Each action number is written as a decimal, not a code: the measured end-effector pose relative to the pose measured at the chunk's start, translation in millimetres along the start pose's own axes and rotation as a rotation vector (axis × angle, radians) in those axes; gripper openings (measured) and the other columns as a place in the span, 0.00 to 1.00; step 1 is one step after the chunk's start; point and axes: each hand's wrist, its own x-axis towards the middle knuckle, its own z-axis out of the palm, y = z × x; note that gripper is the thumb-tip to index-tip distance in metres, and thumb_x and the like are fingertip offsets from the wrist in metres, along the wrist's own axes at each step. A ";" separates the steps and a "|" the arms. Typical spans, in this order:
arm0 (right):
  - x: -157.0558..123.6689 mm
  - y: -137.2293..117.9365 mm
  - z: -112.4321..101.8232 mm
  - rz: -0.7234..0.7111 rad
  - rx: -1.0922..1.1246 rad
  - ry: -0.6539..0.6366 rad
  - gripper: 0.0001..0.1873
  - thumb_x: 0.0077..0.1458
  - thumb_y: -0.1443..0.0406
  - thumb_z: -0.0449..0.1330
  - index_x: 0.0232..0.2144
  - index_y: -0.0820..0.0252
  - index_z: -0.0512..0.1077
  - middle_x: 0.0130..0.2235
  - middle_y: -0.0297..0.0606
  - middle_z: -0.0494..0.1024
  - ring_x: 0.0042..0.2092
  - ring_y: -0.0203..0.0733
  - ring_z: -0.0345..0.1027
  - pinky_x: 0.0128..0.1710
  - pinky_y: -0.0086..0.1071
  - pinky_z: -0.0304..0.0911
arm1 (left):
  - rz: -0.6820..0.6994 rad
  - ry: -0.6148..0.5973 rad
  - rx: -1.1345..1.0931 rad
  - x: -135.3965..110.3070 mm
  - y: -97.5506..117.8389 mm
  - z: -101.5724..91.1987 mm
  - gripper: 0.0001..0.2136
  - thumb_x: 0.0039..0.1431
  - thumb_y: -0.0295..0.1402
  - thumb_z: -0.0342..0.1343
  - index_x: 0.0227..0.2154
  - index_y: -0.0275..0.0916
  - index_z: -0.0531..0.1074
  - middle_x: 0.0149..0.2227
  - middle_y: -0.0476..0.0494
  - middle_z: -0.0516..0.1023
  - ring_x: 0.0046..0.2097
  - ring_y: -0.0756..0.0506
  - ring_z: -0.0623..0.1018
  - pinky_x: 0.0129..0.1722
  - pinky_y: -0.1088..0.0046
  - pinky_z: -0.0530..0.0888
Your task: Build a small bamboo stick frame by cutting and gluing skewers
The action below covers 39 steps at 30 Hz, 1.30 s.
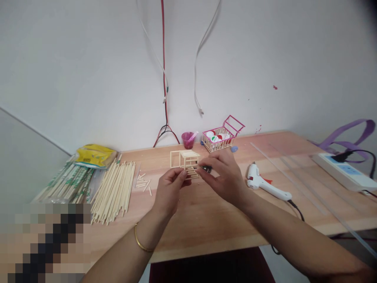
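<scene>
Pinched the wooden-stick frame (190,153) with the left hand (170,188), above the bench (206,224), left of the glue gun (263,184). Held the right hand (222,173) in a narrow grip nearer the glue gun; could not tell whether on anything. Saw lettering on the yellow packet (96,155) and green print on the wrapped sticks (63,179), far left of the glue gun; could read neither.

Soft, fairly even light fills the scene, its source out of view. The pale wall (103,70) looks moderately bright and greyish, with a dark smudge of vignetting at the upper right corner. Faint, diffuse shadows accompany the 2 white cables (194,74). Below the front edge of the tabletop (206,220), it is dim. Wide-angle distortion stretches the power strip (347,171); the small wooden frame (190,153) looks slightly soft. Coarse pixel blocks obscure the lower left corner.
</scene>
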 end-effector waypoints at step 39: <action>-7.6 1.2 12.2 0.563 0.678 -0.515 0.12 0.55 0.57 0.58 0.27 0.61 0.71 0.26 0.30 0.66 0.28 0.33 0.57 0.28 0.28 0.53 | -0.022 -0.059 -0.082 -0.9 3.7 2.0 0.07 0.45 0.33 0.65 0.27 0.35 0.76 0.28 0.48 0.78 0.32 0.50 0.74 0.39 0.73 0.68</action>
